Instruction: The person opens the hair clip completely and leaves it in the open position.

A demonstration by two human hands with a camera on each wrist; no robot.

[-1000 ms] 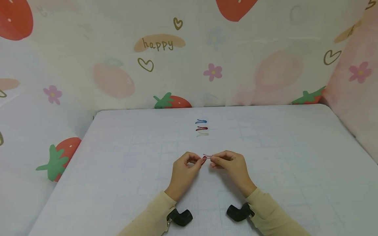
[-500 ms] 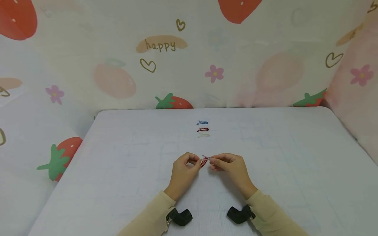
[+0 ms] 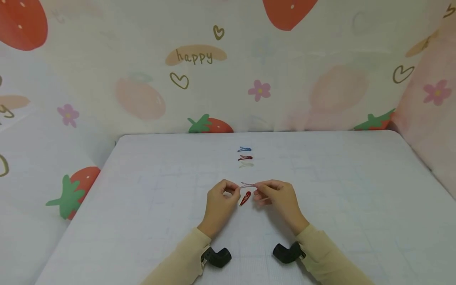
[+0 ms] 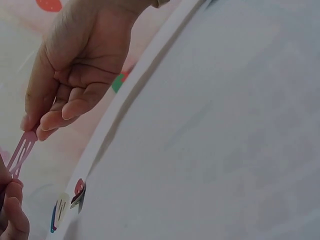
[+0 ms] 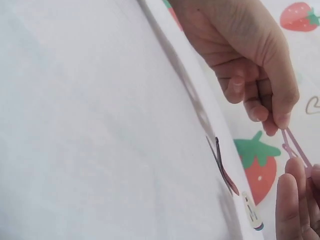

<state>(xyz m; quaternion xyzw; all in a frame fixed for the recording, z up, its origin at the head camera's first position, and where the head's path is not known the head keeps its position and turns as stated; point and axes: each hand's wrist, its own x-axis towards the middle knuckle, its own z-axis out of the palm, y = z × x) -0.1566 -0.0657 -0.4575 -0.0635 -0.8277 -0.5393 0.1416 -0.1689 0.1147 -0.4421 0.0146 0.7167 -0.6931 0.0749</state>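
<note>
A pink snap hair clip [image 3: 248,185] stretches between my two hands above the table, its arms spread apart in a narrow V in the right wrist view. My left hand [image 3: 221,202] pinches one end between thumb and finger. The opposite end is pinched by my right hand [image 3: 282,200], whose other fingers are loosely curled. Just below the pink clip, a red hair clip [image 3: 245,198] lies slanted on the table, touched by neither hand. Across in the left wrist view, the pink clip [image 4: 22,150] shows its slotted face, partly covered by fingertips at the frame's edge.
Farther back, a blue clip [image 3: 244,149], a red clip [image 3: 245,157] and a pale cream clip [image 3: 246,164] lie in a column. A white cloth covers the table [image 3: 160,206]. Strawberry-print curtains [image 3: 299,59] hang behind and at both sides.
Both hands have shifted slightly away from me and the pink clip has come with them. The nearer red clip, partly covered before, now shows whole. The view tilts a little.
</note>
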